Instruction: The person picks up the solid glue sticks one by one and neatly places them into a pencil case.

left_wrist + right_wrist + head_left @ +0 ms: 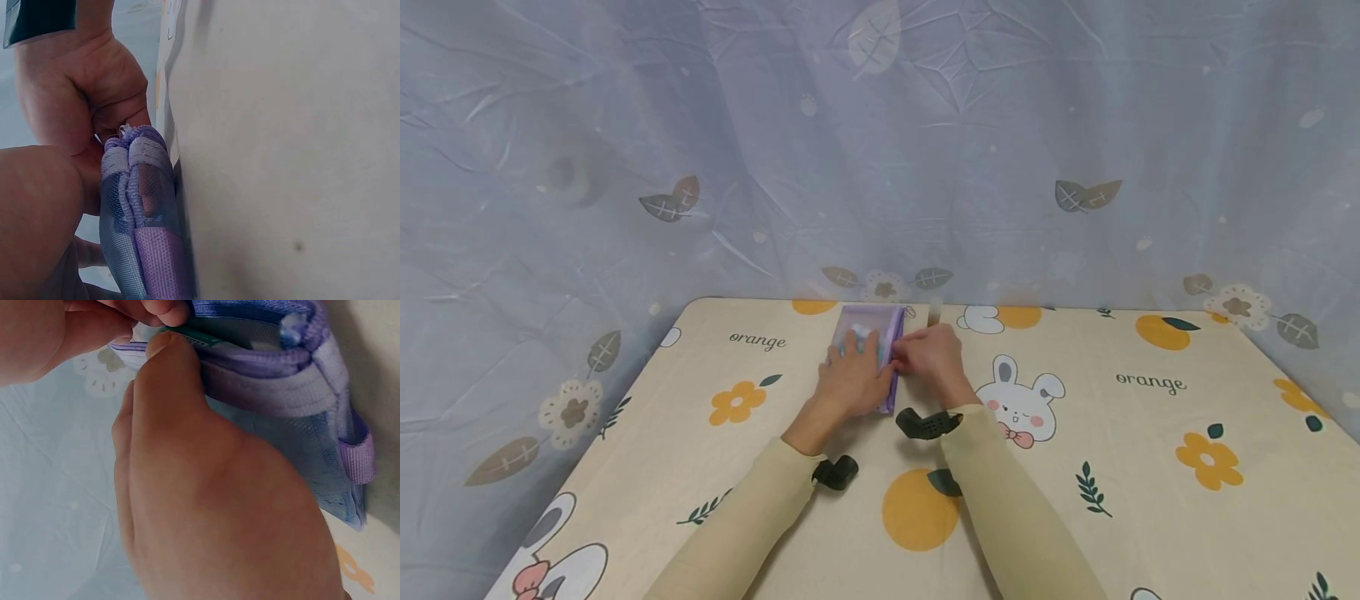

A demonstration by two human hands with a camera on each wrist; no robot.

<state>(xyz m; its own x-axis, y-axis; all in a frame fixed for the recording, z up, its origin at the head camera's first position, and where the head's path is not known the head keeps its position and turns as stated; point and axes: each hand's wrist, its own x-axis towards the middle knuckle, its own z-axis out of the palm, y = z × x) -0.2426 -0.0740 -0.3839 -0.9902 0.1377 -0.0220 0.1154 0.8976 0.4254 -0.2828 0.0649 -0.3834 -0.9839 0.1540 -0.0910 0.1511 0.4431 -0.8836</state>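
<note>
A mesh zip pouch (891, 312) with purple edging lies at the table's far side, its mouth unzipped toward the right. My left hand (852, 377) lies across its top with fingers spread; in the right wrist view the left thumb (165, 359) hooks over the mouth's edge. At that mouth my right hand (931, 354) has curled fingers. They pinch near the end of a green strip (203, 339) with pale lettering, partly inside the pouch; its kind is not clear. Pale blue and white contents (861, 332) show through the mesh beneath the left fingers.
A cream cloth (1075, 533) printed with oranges, flowers and rabbits covers the table. Right behind its far edge hangs a grey-blue curtain (985, 167). A black wrist camera (928, 423) sits on my right wrist, another camera (837, 472) on the left.
</note>
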